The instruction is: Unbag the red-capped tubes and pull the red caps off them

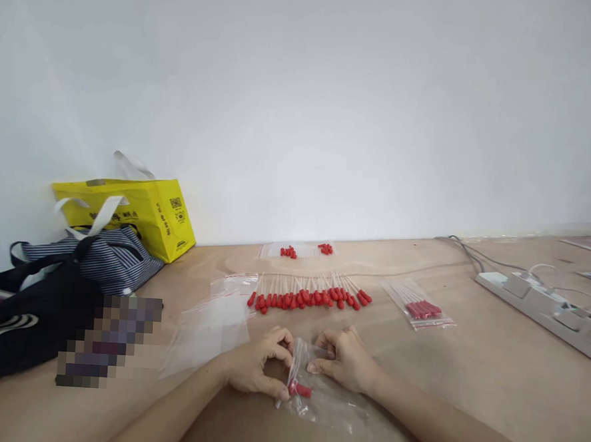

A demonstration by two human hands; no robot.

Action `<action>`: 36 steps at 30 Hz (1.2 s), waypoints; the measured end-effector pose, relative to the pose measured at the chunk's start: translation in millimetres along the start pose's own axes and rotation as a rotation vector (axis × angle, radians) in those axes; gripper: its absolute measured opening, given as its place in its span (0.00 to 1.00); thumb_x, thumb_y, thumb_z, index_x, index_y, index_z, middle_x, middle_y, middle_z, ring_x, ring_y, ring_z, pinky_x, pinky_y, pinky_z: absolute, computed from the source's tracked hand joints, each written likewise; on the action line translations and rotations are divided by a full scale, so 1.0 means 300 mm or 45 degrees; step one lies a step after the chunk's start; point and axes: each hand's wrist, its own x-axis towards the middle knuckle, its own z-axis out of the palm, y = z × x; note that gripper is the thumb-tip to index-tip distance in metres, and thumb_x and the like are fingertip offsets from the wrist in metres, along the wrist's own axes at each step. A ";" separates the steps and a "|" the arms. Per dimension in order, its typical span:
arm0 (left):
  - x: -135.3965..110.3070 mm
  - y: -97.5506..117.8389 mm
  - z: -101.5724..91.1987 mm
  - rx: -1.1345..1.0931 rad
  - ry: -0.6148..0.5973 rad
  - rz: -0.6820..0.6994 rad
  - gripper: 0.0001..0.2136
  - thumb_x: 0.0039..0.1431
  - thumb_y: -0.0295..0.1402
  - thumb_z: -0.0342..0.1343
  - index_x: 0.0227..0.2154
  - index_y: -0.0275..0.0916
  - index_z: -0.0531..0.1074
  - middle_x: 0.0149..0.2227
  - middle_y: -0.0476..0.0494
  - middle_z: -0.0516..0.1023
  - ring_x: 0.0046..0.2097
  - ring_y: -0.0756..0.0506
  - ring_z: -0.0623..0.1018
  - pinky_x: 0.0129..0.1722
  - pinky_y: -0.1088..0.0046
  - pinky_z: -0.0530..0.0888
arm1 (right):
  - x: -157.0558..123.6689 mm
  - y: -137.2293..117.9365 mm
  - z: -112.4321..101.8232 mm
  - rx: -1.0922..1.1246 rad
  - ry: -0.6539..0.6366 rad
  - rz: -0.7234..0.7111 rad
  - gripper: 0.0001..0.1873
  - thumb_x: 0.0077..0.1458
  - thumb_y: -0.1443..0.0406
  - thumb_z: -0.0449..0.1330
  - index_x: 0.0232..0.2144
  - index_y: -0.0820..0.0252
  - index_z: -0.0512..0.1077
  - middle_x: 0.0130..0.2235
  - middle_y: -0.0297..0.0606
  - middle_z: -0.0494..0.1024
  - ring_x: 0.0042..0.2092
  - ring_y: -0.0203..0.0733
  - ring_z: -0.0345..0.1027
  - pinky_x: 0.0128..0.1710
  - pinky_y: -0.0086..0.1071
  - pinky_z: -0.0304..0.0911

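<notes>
A clear plastic zip bag [327,400] lies in front of me with a short red piece [301,389] inside it, near the bag's mouth. My left hand [261,362] grips the mouth edge at the left, thumb low beside the red piece and fingers curled above. On the upper part of the same bag, my right hand [344,357] is closed, its thumb pressing the plastic. Just beyond both hands lies a row of thin pale sticks with red bulb ends [301,298], the red ends toward me.
Flat, unfilled zip bags [213,326] lie to the left. A filled bag of red-ended sticks [424,309] is at right, and more red ends [288,252] lie near the wall. A yellow bag [173,220], striped bag [128,254] and black bag [33,325] stand left; a white power strip [545,309] lies right.
</notes>
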 end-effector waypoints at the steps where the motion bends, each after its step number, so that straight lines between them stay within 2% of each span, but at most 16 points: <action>1: -0.001 0.005 0.005 0.037 0.013 -0.010 0.16 0.43 0.47 0.58 0.29 0.40 0.74 0.37 0.46 0.64 0.42 0.45 0.66 0.45 0.69 0.63 | -0.001 0.000 0.004 -0.025 0.011 -0.011 0.14 0.44 0.53 0.58 0.24 0.59 0.67 0.23 0.28 0.71 0.28 0.34 0.63 0.36 0.31 0.46; 3: -0.002 0.009 0.011 0.086 0.007 -0.020 0.14 0.48 0.45 0.55 0.32 0.41 0.73 0.36 0.46 0.65 0.41 0.45 0.66 0.44 0.68 0.62 | -0.002 0.000 0.011 -0.081 0.040 -0.045 0.13 0.48 0.56 0.56 0.22 0.60 0.66 0.22 0.29 0.71 0.27 0.34 0.62 0.36 0.31 0.46; 5: -0.002 0.008 0.011 0.086 -0.021 -0.002 0.12 0.56 0.41 0.47 0.36 0.44 0.72 0.35 0.47 0.67 0.41 0.47 0.66 0.45 0.69 0.61 | -0.003 0.002 0.017 -0.133 0.083 -0.082 0.11 0.50 0.59 0.54 0.23 0.60 0.65 0.23 0.30 0.71 0.27 0.34 0.62 0.36 0.31 0.46; 7: -0.002 0.004 0.008 0.068 -0.032 0.006 0.13 0.59 0.37 0.42 0.40 0.47 0.71 0.34 0.48 0.68 0.40 0.48 0.67 0.44 0.69 0.61 | -0.003 0.006 0.022 -0.180 0.123 -0.098 0.09 0.52 0.61 0.52 0.24 0.60 0.64 0.24 0.31 0.71 0.28 0.36 0.63 0.36 0.31 0.46; 11: 0.006 0.003 0.014 0.077 -0.023 -0.032 0.11 0.55 0.38 0.50 0.40 0.48 0.71 0.35 0.49 0.70 0.41 0.47 0.67 0.44 0.69 0.60 | -0.001 0.014 0.032 -0.232 0.160 -0.096 0.09 0.54 0.62 0.49 0.24 0.60 0.62 0.24 0.33 0.71 0.28 0.37 0.63 0.35 0.31 0.47; 14: 0.018 0.011 0.037 0.104 0.009 -0.058 0.09 0.51 0.38 0.55 0.35 0.45 0.72 0.34 0.50 0.71 0.40 0.47 0.68 0.44 0.68 0.60 | 0.002 0.019 0.039 -0.235 0.173 -0.090 0.08 0.54 0.63 0.48 0.25 0.60 0.61 0.24 0.33 0.71 0.28 0.37 0.63 0.34 0.30 0.47; 17: 0.019 0.019 0.038 0.137 0.102 -0.096 0.05 0.52 0.34 0.52 0.30 0.40 0.70 0.32 0.50 0.70 0.37 0.48 0.69 0.42 0.70 0.62 | 0.003 0.023 0.040 -0.196 0.177 -0.084 0.08 0.54 0.62 0.49 0.25 0.60 0.61 0.24 0.32 0.70 0.28 0.36 0.63 0.34 0.30 0.48; 20: -0.014 0.005 -0.023 0.159 0.165 -0.114 0.05 0.53 0.30 0.48 0.30 0.39 0.68 0.32 0.48 0.71 0.36 0.49 0.69 0.38 0.74 0.65 | 0.002 0.024 0.033 -0.136 0.173 -0.076 0.09 0.53 0.62 0.50 0.25 0.59 0.61 0.24 0.32 0.70 0.28 0.36 0.62 0.34 0.30 0.49; 23: -0.070 -0.047 -0.122 0.167 0.371 -0.233 0.07 0.53 0.30 0.45 0.31 0.40 0.68 0.33 0.48 0.72 0.35 0.50 0.71 0.36 0.75 0.67 | 0.003 0.024 0.028 -0.071 0.163 -0.058 0.09 0.53 0.62 0.50 0.24 0.60 0.61 0.24 0.32 0.70 0.28 0.36 0.62 0.34 0.30 0.50; 24: -0.085 -0.071 -0.148 0.187 0.466 -0.260 0.08 0.53 0.32 0.45 0.31 0.40 0.69 0.33 0.48 0.73 0.35 0.49 0.71 0.36 0.75 0.67 | 0.004 0.024 0.027 -0.049 0.160 -0.049 0.09 0.53 0.62 0.50 0.24 0.60 0.61 0.24 0.31 0.70 0.28 0.35 0.61 0.35 0.30 0.50; 25: -0.096 -0.097 -0.168 0.224 0.622 -0.307 0.08 0.53 0.34 0.46 0.30 0.40 0.69 0.32 0.48 0.74 0.34 0.49 0.72 0.35 0.74 0.68 | 0.005 0.024 0.028 -0.030 0.157 -0.041 0.10 0.53 0.61 0.50 0.23 0.60 0.62 0.24 0.31 0.70 0.27 0.35 0.61 0.35 0.30 0.50; 27: -0.096 -0.146 -0.179 0.285 0.964 -0.414 0.10 0.51 0.38 0.47 0.30 0.39 0.69 0.28 0.48 0.74 0.30 0.49 0.72 0.31 0.75 0.69 | 0.007 0.024 0.029 -0.012 0.153 -0.036 0.11 0.52 0.60 0.50 0.23 0.60 0.62 0.24 0.31 0.70 0.27 0.35 0.61 0.35 0.30 0.50; 29: -0.068 -0.181 -0.160 0.326 1.185 -0.516 0.11 0.50 0.39 0.47 0.29 0.38 0.69 0.27 0.48 0.74 0.28 0.49 0.72 0.29 0.74 0.69 | 0.007 0.024 0.029 -0.013 0.146 -0.041 0.11 0.52 0.59 0.50 0.23 0.60 0.62 0.23 0.31 0.70 0.27 0.34 0.61 0.36 0.31 0.50; 31: -0.021 -0.200 -0.126 0.354 1.256 -0.591 0.10 0.50 0.38 0.47 0.28 0.38 0.69 0.26 0.47 0.75 0.28 0.48 0.73 0.30 0.73 0.69 | 0.006 0.023 0.027 -0.010 0.140 -0.042 0.11 0.52 0.59 0.51 0.23 0.60 0.63 0.23 0.30 0.70 0.26 0.34 0.61 0.36 0.31 0.50; 36: 0.084 -0.207 -0.064 0.380 1.184 -0.628 0.08 0.49 0.36 0.50 0.21 0.37 0.68 0.22 0.48 0.73 0.27 0.48 0.73 0.29 0.73 0.69 | 0.001 0.019 0.020 -0.012 0.154 -0.030 0.11 0.52 0.59 0.51 0.22 0.60 0.63 0.23 0.31 0.70 0.27 0.35 0.61 0.36 0.32 0.51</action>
